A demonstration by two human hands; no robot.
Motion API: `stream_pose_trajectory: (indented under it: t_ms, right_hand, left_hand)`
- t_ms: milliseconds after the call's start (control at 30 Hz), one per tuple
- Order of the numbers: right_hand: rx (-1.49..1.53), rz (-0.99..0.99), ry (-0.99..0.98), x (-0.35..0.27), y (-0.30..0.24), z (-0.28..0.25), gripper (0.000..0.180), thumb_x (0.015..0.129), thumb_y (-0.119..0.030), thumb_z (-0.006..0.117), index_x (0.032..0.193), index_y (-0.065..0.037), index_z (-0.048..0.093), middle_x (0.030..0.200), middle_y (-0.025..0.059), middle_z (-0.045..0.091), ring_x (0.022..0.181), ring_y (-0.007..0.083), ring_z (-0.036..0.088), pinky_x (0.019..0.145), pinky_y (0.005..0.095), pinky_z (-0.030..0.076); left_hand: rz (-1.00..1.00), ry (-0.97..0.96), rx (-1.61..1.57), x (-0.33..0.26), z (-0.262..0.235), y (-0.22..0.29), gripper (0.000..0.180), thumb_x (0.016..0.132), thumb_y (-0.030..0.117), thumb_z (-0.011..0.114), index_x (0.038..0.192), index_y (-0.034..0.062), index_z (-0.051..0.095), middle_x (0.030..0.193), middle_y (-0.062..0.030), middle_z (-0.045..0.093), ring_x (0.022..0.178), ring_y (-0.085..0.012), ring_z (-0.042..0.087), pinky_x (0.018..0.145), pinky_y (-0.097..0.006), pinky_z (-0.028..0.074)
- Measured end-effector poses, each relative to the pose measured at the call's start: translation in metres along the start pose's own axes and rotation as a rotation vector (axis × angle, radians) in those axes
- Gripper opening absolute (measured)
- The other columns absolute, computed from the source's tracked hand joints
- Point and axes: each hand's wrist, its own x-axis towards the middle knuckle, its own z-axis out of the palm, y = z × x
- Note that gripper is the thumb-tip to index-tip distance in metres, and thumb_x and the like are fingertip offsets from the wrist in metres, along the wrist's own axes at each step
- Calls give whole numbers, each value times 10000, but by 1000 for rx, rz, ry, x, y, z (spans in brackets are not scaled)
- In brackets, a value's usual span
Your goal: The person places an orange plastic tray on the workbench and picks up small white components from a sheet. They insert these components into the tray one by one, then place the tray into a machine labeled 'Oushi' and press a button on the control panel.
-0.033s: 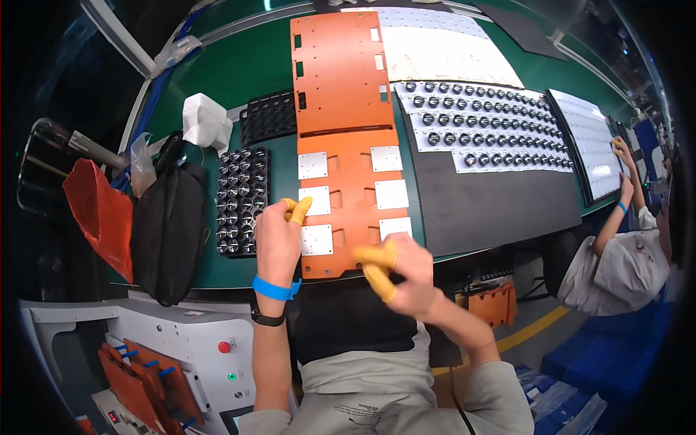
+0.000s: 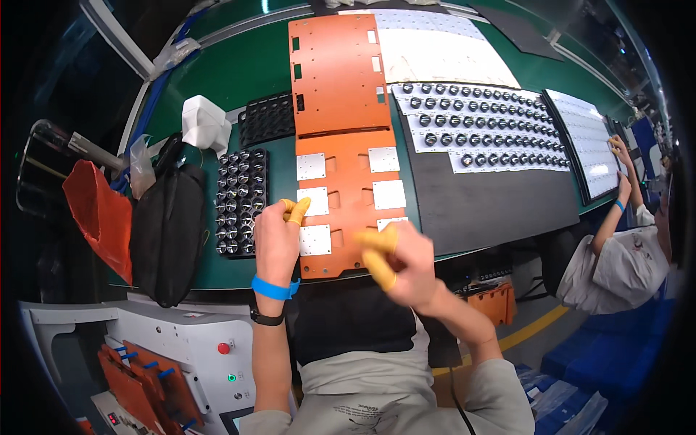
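A long orange fixture board (image 2: 348,210) lies in front of me, its lower part carrying two columns of thin white square plates with small holes. My left hand (image 2: 275,235), in yellow finger cots, has its fingers drawn together at the edge of the middle-left white square plate (image 2: 316,202). Below that lies another white plate (image 2: 316,241). Over the board's lower right part hovers my right hand (image 2: 402,264), also in yellow finger cots. Its thumb and forefinger are apart, blurred at the tips, with nothing visible between them. It partly covers the lower-right white plate (image 2: 390,223).
Left of the board stands a black tray (image 2: 242,203) of round black parts, with an empty-looking black tray (image 2: 267,119) behind. White strips (image 2: 478,119) bearing black round parts lie on a dark mat (image 2: 493,203) to the right. A co-worker (image 2: 616,254) handles a white panel (image 2: 587,145).
My right hand has shifted very slightly, and the view has moved a little. My left hand stays at the middle-left plate.
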Motion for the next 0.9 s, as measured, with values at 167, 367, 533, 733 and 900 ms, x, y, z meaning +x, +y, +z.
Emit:
stream_pose_trajectory:
  t_ms: [167,367,533,733,900]
  right_hand:
    - [-193,52,195,107,60,-8,572,897,-168,709,1391,39,507,1115,164,604,971,261,564,834,381,469]
    - [-135,527,175,193,144,3,805,904,-307,724,1472,121,347,1259,254,596,1182,324,575,1035,397,447]
    - [241,556,131,184,118,-12,720,916,-275,757,1417,97,399,1171,211,652,1048,195,641,864,350,522]
    - [21,209,128,145,48,-29,582,857,-278,831,1258,31,544,1128,156,676,1053,262,634,926,381,495]
    - [-334,-346,-151,102,17,-63,463,770,-157,812,1191,-44,655,1114,99,692,1060,302,656,999,426,488]
  left_hand:
    - [25,10,-13,3,3,-7,354,952,239,709,839,-94,676,572,-162,549,522,-166,440,512,-380,381]
    - [76,51,6,4,4,-9,352,944,244,719,827,-85,682,584,-195,572,494,-253,474,511,-397,388]
    - [79,56,30,0,1,-5,365,938,256,719,837,-93,689,677,-262,637,655,-409,663,575,-456,457]
    - [64,72,78,-3,1,-3,333,925,260,728,848,-63,700,726,-280,641,740,-474,640,619,-505,484]
    - [120,176,113,-6,2,-6,334,904,283,731,801,-30,684,765,-277,660,763,-484,641,634,-528,505]
